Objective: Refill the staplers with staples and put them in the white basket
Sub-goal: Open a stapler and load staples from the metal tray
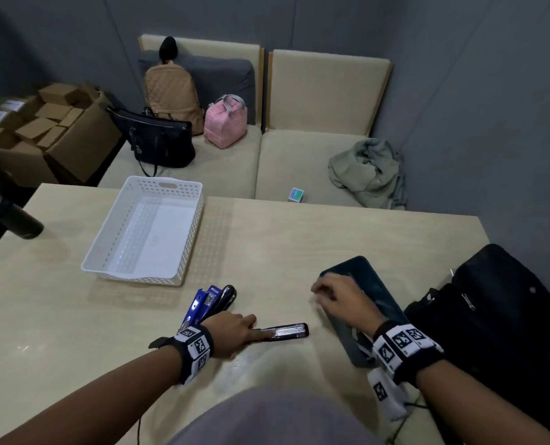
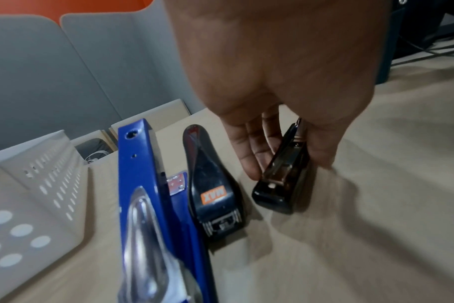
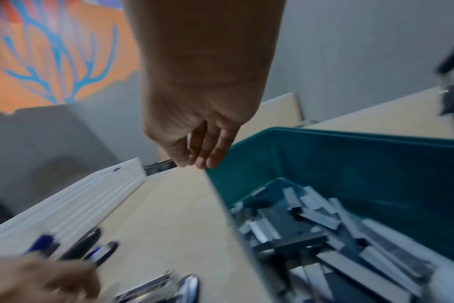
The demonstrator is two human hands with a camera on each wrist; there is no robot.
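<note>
My left hand (image 1: 232, 332) grips the small black stapler (image 1: 286, 331) lying open on the counter (image 1: 283, 239), lower centre. My right hand (image 1: 344, 300) pinches a staple strip (image 3: 159, 164) over the teal box (image 3: 350, 164); the white basket (image 1: 106, 252) sits upper left.

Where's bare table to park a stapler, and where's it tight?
Free: table between white basket and teal bin; also left of the blue stapler. Tight: stapler cluster at the left hand; right edge, bin against black bag.
</note>
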